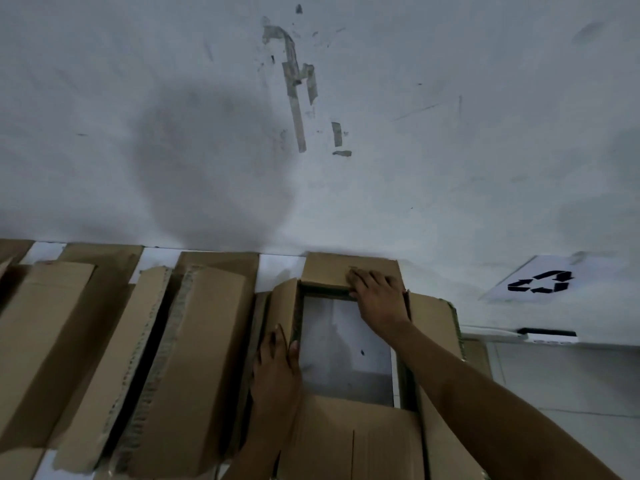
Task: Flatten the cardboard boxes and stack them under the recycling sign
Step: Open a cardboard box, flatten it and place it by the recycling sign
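Note:
An open-ended brown cardboard box (436,327) stands against the white wall with its flaps spread and the white surface showing through its hollow middle. My right hand (377,296) lies with fingers spread on the far flap (329,268), pressing it toward the wall. My left hand (277,365) grips the box's left wall, thumb inside and fingers outside. The recycling sign (540,280), a white sheet with black arrows, hangs on the wall to the right of the box.
Several other cardboard boxes (194,358) lie side by side to the left along the wall. A white ledge (550,337) with a dark strip runs below the sign. The wall (311,133) carries tape marks and a shadow.

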